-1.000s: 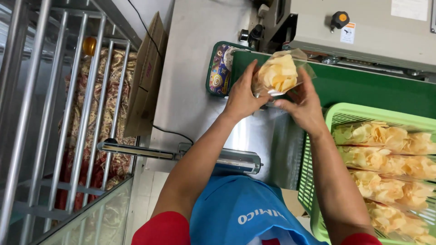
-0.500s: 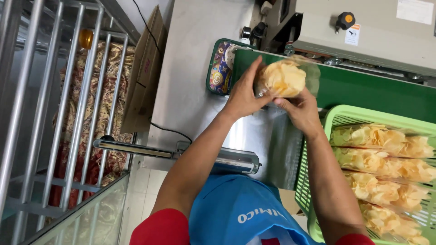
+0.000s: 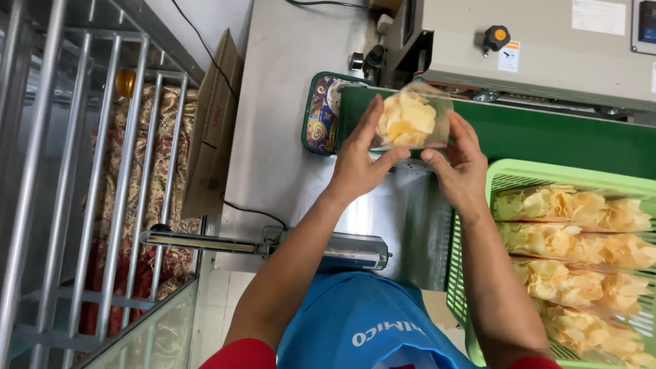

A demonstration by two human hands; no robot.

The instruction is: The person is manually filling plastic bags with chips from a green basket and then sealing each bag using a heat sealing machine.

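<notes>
1. The bag of chips (image 3: 410, 121) is a small clear plastic pouch filled with pale yellow, wavy chips.
2. The chips are bunched in the lower and middle part of the bag; the clear upper edge toward the machine looks flat and free of chips.
3. The bag is lifted off the surface, held between both hands: the left hand (image 3: 359, 160) grips its left side and the right hand (image 3: 461, 164) its right side and lower corner.
4. It hangs over the near end of the green belt (image 3: 547, 140).
</notes>
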